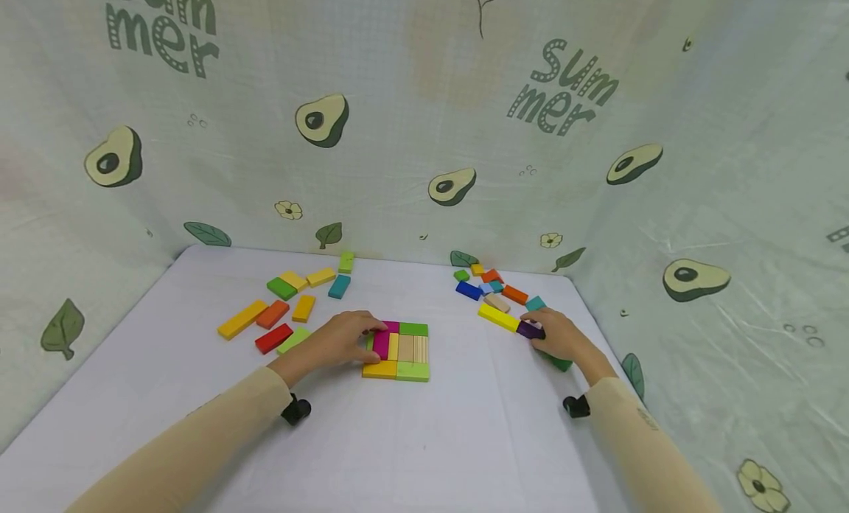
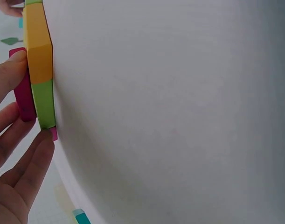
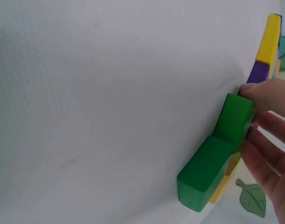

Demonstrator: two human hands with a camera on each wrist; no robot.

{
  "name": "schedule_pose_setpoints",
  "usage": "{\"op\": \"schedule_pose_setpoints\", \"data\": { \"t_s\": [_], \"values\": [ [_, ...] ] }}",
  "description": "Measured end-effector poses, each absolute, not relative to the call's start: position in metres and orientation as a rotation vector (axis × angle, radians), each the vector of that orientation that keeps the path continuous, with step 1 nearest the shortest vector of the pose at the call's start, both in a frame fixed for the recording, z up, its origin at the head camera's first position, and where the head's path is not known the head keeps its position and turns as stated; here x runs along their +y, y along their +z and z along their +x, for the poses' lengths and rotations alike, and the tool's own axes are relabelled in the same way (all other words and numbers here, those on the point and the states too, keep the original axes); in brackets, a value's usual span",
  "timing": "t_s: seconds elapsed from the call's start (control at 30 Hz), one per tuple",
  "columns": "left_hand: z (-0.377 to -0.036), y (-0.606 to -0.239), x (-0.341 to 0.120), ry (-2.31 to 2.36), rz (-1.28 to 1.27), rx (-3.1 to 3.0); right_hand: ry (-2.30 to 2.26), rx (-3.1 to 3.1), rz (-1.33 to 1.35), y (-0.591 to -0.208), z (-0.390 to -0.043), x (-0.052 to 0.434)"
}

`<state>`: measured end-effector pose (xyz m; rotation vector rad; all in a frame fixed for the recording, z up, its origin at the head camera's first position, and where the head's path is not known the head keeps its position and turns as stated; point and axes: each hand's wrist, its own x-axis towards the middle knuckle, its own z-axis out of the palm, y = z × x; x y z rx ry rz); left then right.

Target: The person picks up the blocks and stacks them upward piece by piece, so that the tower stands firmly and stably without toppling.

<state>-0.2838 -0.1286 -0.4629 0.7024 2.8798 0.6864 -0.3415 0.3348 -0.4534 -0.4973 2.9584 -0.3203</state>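
Note:
My left hand (image 1: 340,340) pinches a magenta block (image 1: 381,345) between thumb and fingers, at the left side of a flat square of fitted blocks (image 1: 406,349). In the left wrist view the magenta block (image 2: 24,99) sits higher than the orange block (image 2: 39,60) and the green block (image 2: 44,105) along the square's edge. My right hand (image 1: 558,336) grips a dark purple block (image 1: 529,329) at the right of the table, end to end with a yellow block (image 1: 499,318). Green blocks (image 3: 233,119) lie beside those fingers, partly hidden by the hand in the head view.
Loose blocks lie left of the square, among them a long orange-yellow one (image 1: 242,320), a red one (image 1: 273,339) and a teal one (image 1: 339,287). More lie at the back right, including a blue block (image 1: 469,290). A printed cloth (image 1: 391,78) hangs behind the white table (image 1: 424,447).

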Motion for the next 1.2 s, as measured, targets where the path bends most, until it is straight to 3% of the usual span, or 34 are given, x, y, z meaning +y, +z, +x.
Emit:
{"op": "schedule_pose_setpoints", "data": {
  "t_s": [0.63,1.2],
  "values": [
    [-0.285,-0.465,-0.130,0.685,0.726,2.887,-0.448,2.774,-0.564,-0.445,-0.321,0.320],
    [-0.286,-0.465,-0.131,0.709,0.762,2.872,-0.619,2.738,-0.886,-0.446,-0.302,0.281]
  ]
}}
